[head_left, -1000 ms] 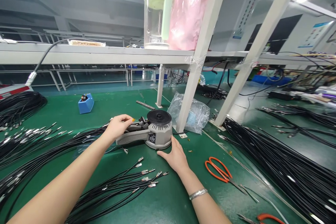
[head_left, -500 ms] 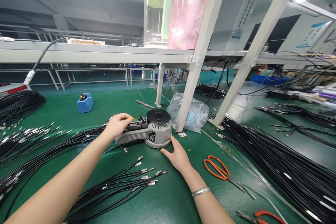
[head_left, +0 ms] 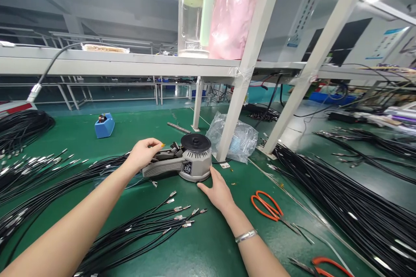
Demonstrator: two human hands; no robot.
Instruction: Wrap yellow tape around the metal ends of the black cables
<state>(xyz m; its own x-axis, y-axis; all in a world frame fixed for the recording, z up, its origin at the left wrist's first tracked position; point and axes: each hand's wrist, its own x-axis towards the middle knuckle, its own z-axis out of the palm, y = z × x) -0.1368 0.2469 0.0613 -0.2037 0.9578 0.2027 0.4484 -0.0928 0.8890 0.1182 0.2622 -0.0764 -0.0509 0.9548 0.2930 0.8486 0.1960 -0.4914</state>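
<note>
A grey electric tape dispenser [head_left: 195, 162] with a round black top disc stands on the green tabletop. At its long arm, my left hand [head_left: 143, 153] is closed in a pinch, with a small yellow piece of tape [head_left: 163, 145] showing at the fingertips. My right hand [head_left: 221, 188], a silver bracelet on its wrist, grips the right side of the dispenser's base, thumb in front and fingers along the side. Black cables with metal ends [head_left: 178, 216] lie just in front of the dispenser. More black cables [head_left: 107, 164] run behind my left forearm.
Orange-handled scissors [head_left: 268, 205] lie on the right, near an orange-handled cutting tool [head_left: 320, 266]. A thick cable bundle [head_left: 338, 199] fills the far right. Behind stand a blue tape holder [head_left: 104, 126], a clear plastic bag [head_left: 242, 140] and a white shelf post [head_left: 238, 91].
Both hands and the dispenser keep nearly the same pose. The whole view has shifted very slightly.
</note>
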